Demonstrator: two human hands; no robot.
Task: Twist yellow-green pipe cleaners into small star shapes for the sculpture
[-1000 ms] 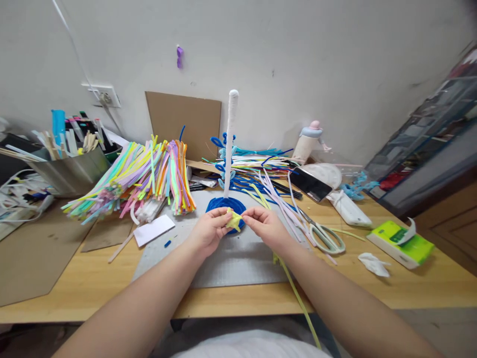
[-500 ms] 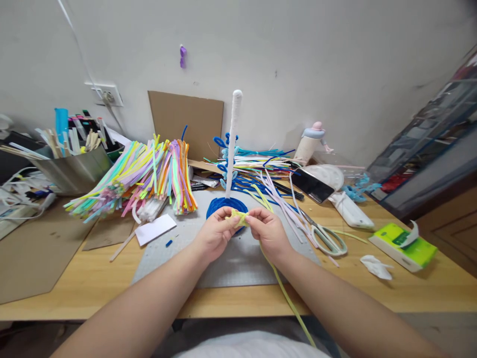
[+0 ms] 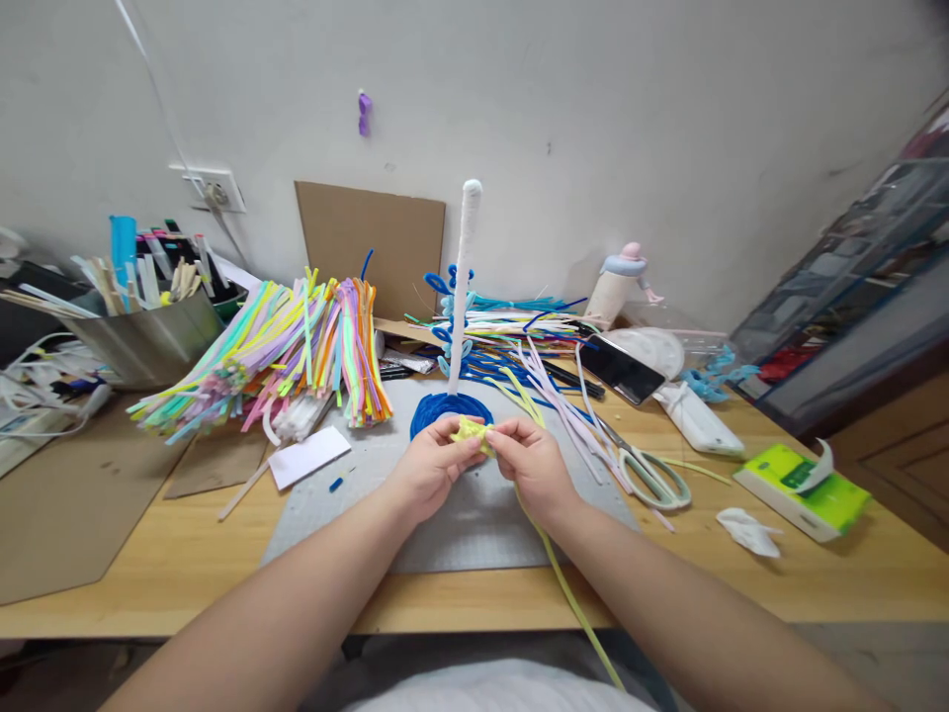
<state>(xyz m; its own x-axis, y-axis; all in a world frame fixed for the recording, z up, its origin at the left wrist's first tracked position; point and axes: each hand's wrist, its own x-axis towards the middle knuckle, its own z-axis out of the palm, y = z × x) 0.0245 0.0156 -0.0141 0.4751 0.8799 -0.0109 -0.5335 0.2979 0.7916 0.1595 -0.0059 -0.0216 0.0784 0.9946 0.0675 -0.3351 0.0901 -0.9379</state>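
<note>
My left hand (image 3: 434, 465) pinches a small bundle of yellow pipe cleaner (image 3: 471, 431), bent into a compact shape. From the other side, the fingertips of my right hand (image 3: 535, 465) are closed on the same piece. A long yellow tail (image 3: 569, 591) of it hangs below my right hand, past the table edge. Just behind my hands is a round blue coiled base (image 3: 430, 407), partly hidden by them. A white wrapped rod (image 3: 466, 282) rises upright from it. Blue looped pipe cleaners (image 3: 439, 283) show beside the rod.
Bundles of coloured pipe cleaners (image 3: 289, 346) lie left, near a metal pot (image 3: 148, 341) of sticks. To the right are loose pink strips (image 3: 567, 420), scissors (image 3: 656, 480), a phone (image 3: 621, 368), a white power bank (image 3: 701, 420) and a green tissue pack (image 3: 805, 489). A grey mat (image 3: 333, 534) lies underneath.
The yellow bundle has turned slightly between my fingers and more of it shows above my left thumb. The hanging tail has shifted a little left. Everything else stays put.
</note>
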